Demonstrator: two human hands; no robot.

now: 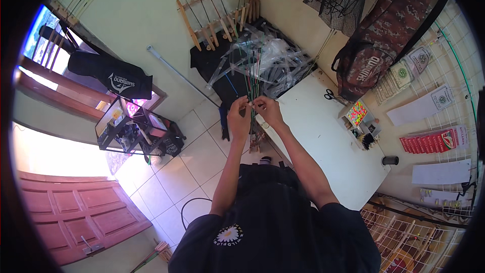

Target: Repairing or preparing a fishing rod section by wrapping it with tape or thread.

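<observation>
My left hand [239, 115] and my right hand [269, 110] are raised close together in front of me. Both have their fingers bent into a pinch, and the fingertips nearly meet. What they pinch is too small to make out. Right at the fingertips stands a bundle of thin fishing rods [256, 73], in green, red and dark colours. The bundle runs down between my hands toward the floor. Beyond it, crumpled clear plastic sleeves [275, 53] lie heaped over a black cloth surface [204, 60].
A white table [318, 131] stands at my right, bearing scissors [331, 94] and a box of bright floats [357, 114]. Racked rods [222, 28] lean at the back. A camouflage rod bag [374, 55] hangs far right. At left are a small shelf [132, 130] and a wooden door [76, 210].
</observation>
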